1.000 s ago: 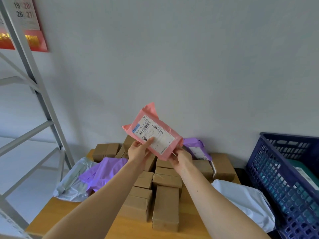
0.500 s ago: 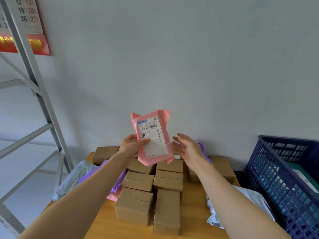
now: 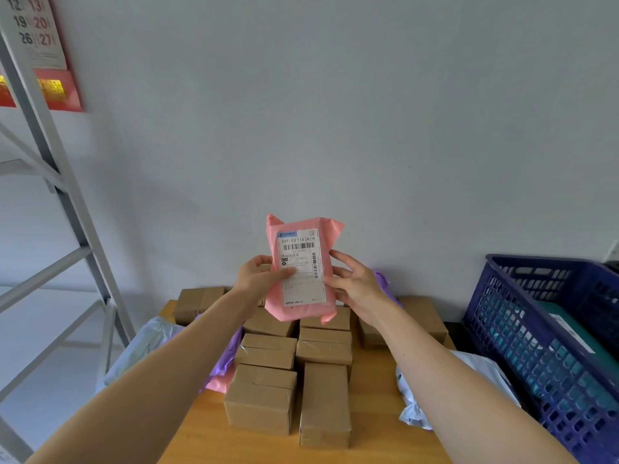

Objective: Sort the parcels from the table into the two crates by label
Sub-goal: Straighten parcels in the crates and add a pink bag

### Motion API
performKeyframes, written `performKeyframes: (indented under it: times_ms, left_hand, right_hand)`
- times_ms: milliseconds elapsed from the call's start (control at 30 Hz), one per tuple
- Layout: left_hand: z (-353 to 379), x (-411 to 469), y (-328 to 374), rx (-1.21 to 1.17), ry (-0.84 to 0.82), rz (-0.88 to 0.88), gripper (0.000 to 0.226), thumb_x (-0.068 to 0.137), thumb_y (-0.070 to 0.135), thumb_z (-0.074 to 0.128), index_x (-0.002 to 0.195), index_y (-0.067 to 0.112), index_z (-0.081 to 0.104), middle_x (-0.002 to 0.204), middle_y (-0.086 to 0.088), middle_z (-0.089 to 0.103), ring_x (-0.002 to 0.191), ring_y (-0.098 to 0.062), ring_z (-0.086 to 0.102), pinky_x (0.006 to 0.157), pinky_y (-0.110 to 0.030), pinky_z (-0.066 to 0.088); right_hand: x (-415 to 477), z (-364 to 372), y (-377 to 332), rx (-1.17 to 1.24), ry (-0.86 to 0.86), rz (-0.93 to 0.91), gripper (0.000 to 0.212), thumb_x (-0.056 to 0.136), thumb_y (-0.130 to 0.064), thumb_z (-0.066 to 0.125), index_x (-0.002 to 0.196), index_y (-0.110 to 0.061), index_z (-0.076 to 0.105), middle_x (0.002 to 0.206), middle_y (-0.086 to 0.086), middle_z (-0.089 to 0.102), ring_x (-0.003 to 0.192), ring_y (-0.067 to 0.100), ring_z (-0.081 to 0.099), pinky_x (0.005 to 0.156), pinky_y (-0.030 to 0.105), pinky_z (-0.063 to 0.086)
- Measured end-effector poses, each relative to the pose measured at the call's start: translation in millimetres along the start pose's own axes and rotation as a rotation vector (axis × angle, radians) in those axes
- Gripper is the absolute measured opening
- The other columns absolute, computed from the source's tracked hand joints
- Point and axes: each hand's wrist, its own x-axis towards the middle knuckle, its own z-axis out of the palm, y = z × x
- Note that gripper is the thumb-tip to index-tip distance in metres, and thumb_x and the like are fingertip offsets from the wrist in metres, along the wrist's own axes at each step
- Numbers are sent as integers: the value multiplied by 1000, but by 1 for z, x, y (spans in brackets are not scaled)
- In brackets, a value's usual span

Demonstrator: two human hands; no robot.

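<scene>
A pink mailer parcel (image 3: 303,236) with a white barcode label stands upright in the air above the table, label facing me. My left hand (image 3: 259,279) grips its left edge, thumb across the label. My right hand (image 3: 355,283) is at its right edge with fingers spread and nearly straight, the fingertips touching the parcel. Below them several brown cardboard boxes (image 3: 261,396) lie packed together on the wooden table (image 3: 207,437). A dark blue plastic crate (image 3: 549,373) stands at the right, with a green parcel inside.
A grey metal shelf frame (image 3: 60,182) rises at the left, with a wall calendar behind it. Purple and pale mailers (image 3: 147,343) lie at the table's left, under my left forearm. A white mailer (image 3: 415,406) lies between the boxes and the crate. A plain wall is close behind.
The pink parcel was turned from tilted to upright with its label facing me. My right hand let go of it, opened, and now touches its right edge.
</scene>
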Motion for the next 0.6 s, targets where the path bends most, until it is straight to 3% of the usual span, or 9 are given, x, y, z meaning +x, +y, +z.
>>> performKeyframes:
  times_ms: [300, 600]
  left_hand:
    - [26, -5, 11, 117, -130, 16, 41, 74, 17, 82, 106, 7, 59, 99, -9, 72, 85, -25, 72, 75, -41, 60]
    - [113, -21, -8, 198, -365, -11, 37, 79, 8, 77, 109, -2, 57, 110, -15, 67, 102, -33, 65, 91, -48, 53]
  right_hand:
    - [-24, -21, -3, 12, 139, 5, 56, 87, 1, 66, 135, -25, 50, 109, 1, 71, 101, 19, 69, 78, 37, 59]
    - [-90, -84, 16, 37, 448, 11, 61, 85, 7, 65, 137, -19, 49, 113, -1, 69, 98, 14, 68, 76, 34, 58]
